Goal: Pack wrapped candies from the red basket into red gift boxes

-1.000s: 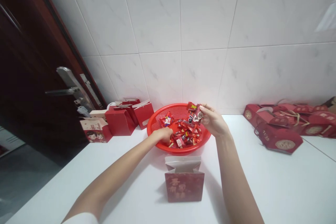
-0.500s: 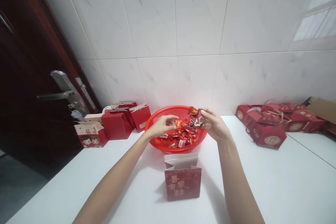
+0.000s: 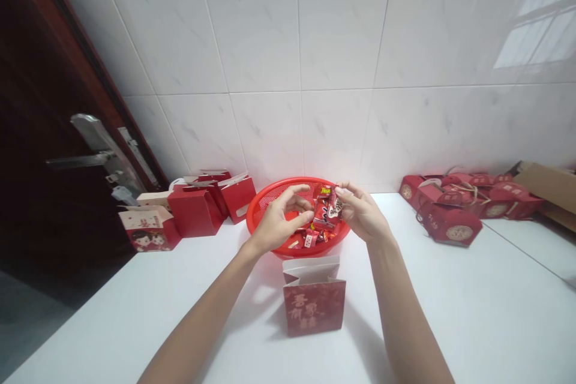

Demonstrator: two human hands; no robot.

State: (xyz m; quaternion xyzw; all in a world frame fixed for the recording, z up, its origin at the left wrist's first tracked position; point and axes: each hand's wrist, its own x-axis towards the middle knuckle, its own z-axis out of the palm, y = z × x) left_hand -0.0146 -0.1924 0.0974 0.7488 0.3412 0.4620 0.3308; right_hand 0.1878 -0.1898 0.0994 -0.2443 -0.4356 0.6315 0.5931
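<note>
My right hand [image 3: 362,211] is closed on several red wrapped candies [image 3: 327,211], pinching them at their right side above the basket. Facing it from the left, my left hand [image 3: 283,222] has its thumb and fingers apart, close to those candies; nothing shows in its grasp. Beneath both hands stands a red plastic basket [image 3: 256,207] with more wrapped candies [image 3: 310,238] in it. In front of the basket, an upright red paper gift bag [image 3: 314,307] with pale characters has its top open.
Red gift bags and boxes [image 3: 194,213] stand by the wall at the left, near a dark door [image 3: 45,102] with a metal handle. Red hexagonal boxes [image 3: 452,225] are grouped at the right beside a brown cardboard box [image 3: 546,189]. White tiles rise behind the white table [image 3: 432,300].
My left hand has moved up and right toward the candies in my right hand. My right hand has brought them slightly left. The view has shifted a little.
</note>
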